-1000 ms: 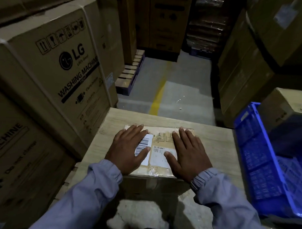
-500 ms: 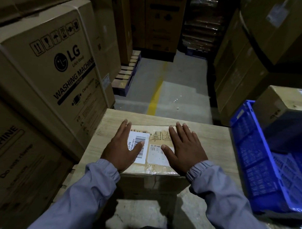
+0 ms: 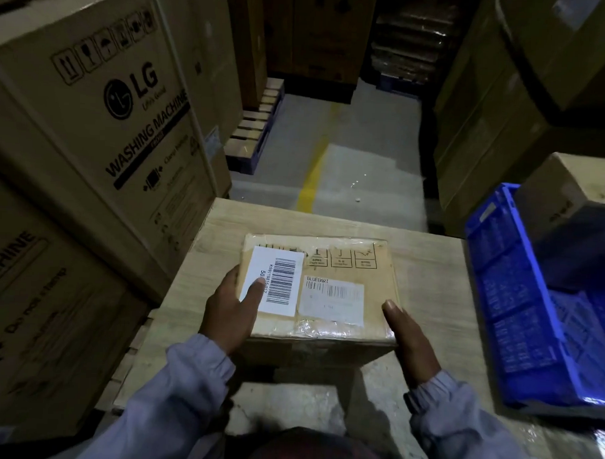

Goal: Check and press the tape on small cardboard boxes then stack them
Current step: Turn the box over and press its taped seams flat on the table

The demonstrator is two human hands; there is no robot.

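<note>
Table (image 3: 430, 268): hands (image 3: 228, 311) (image 3: 412, 341) now at box (image 3: 378, 287) sides

The small cardboard box (image 3: 377, 293) is brown, matt card. Clear tape (image 3: 328, 328) along its near edge is shiny and wrinkly. Its barcode label (image 3: 278, 280) is smooth white paper. The table top (image 3: 426, 278) looks like pale wood. The crate (image 3: 511, 305) is blue plastic. The sleeves (image 3: 172, 396) are grey cloth.
</note>
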